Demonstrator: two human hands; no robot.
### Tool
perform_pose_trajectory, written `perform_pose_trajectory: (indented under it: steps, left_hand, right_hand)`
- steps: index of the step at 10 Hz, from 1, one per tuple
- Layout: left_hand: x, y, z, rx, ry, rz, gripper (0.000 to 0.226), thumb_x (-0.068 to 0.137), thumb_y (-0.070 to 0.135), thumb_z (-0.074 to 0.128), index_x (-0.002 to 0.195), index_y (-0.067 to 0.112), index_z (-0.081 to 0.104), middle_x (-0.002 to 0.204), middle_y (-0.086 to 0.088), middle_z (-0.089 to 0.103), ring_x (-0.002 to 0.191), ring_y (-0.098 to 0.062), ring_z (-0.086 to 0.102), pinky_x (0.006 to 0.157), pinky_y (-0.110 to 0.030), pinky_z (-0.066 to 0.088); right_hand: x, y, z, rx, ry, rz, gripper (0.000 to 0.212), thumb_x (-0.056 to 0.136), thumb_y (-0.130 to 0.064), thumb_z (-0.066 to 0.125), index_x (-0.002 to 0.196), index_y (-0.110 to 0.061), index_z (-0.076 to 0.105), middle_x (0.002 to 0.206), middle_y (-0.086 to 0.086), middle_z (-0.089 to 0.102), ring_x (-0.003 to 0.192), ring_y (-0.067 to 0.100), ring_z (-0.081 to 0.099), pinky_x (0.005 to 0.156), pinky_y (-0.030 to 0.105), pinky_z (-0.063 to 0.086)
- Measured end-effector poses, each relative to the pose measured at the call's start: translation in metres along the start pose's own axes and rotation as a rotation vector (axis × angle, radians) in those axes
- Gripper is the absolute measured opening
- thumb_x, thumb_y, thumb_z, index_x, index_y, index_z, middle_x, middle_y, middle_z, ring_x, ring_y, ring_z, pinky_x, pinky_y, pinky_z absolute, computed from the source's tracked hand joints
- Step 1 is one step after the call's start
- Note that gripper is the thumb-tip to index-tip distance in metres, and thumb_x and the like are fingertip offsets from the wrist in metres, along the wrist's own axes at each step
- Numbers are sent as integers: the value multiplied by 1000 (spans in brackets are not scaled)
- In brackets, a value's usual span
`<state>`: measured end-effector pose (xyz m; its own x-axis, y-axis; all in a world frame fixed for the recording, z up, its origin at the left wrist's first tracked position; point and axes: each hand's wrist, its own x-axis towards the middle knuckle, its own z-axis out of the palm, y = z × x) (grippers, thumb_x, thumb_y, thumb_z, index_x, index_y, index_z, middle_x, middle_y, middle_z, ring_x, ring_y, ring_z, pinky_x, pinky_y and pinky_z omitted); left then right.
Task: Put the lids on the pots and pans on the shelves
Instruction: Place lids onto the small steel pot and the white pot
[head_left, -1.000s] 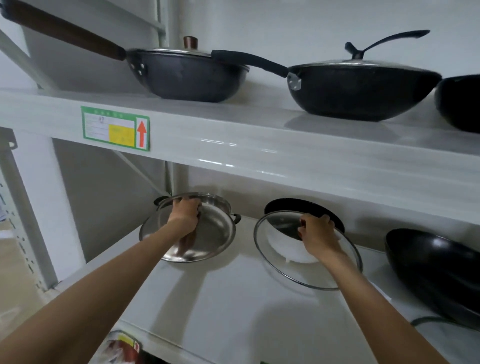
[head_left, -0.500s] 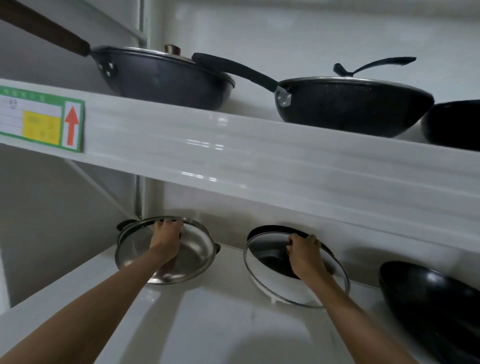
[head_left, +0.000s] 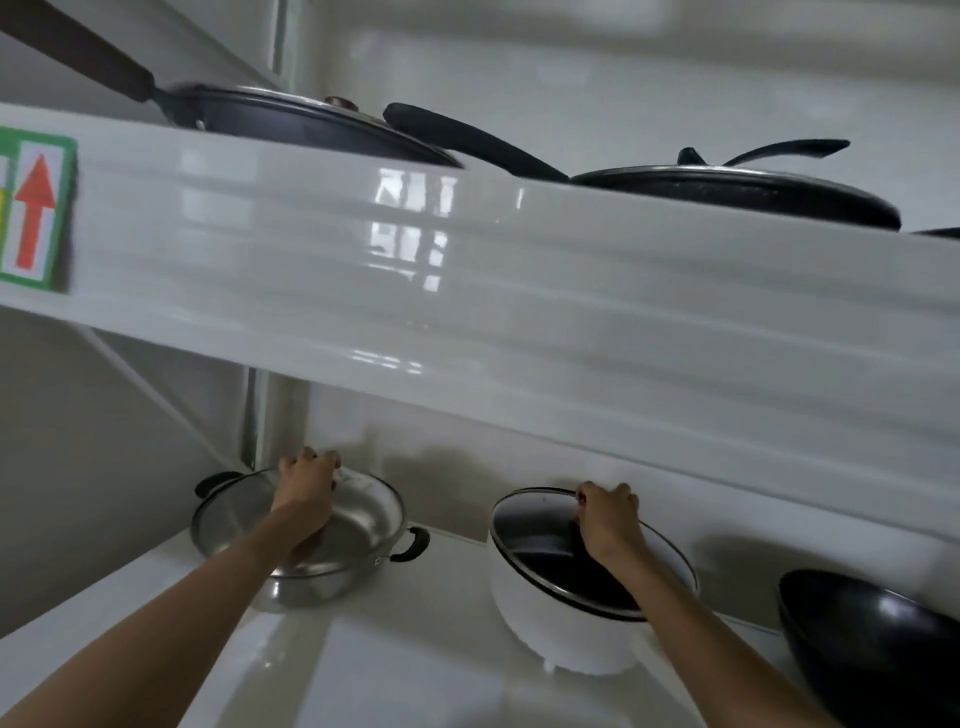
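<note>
On the lower shelf stands a steel pot with black side handles, at the back left. My left hand grips a steel lid tilted over that pot, its near edge lower. To the right stands a white pot with a black inside. My right hand is shut on the knob of a glass lid with a dark rim, which lies tilted on the white pot's mouth.
A black wok without a lid sits at the lower shelf's right end. The white upper shelf beam crosses the view close overhead, carrying two lidded dark pans and a green sticker with a red arrow.
Both hands carried their lids back and down onto the pots. The view dropped lower and closer, so the upper shelf beam now fills the middle.
</note>
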<state>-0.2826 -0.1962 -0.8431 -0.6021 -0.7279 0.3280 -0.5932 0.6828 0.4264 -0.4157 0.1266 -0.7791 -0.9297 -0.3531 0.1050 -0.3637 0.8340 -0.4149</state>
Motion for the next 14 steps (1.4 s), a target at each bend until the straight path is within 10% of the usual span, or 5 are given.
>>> perform_pose_trajectory:
  steps: [2, 10, 13, 14]
  left_hand:
    - [7, -1, 2, -28, 21, -22, 36, 92, 7, 43, 124, 13, 58, 130, -16, 56, 117, -36, 50, 101, -36, 37]
    - [-44, 41, -39, 262, -105, 17, 43, 91, 2, 40, 134, 3, 45, 140, -21, 40, 130, -38, 38, 105, -43, 41]
    - [-94, 68, -52, 175, -204, 89, 41, 92, 8, 46, 131, -6, 50, 135, -26, 51, 122, -41, 53, 102, -48, 47]
    - [-114, 76, -63, 144, -244, 31, 35, 92, 13, 51, 125, 4, 59, 130, -18, 57, 119, -37, 56, 100, -44, 48]
  right_hand:
    - [6, -7, 4, -61, 10, -7, 40, 103, -23, 35, 139, -6, 41, 148, 16, 35, 138, 30, 34, 114, 33, 30]
    - [-28, -12, -4, -102, 67, -74, 37, 99, -14, 41, 135, -3, 43, 139, 21, 46, 128, 35, 47, 110, 39, 40]
    - [-49, -14, -15, -46, 110, -212, 29, 92, -12, 54, 119, -3, 57, 122, 19, 60, 107, 37, 61, 89, 41, 54]
    - [-62, -21, -17, -54, 79, -251, 12, 90, -9, 54, 93, -1, 63, 85, 12, 64, 87, 33, 62, 72, 35, 52]
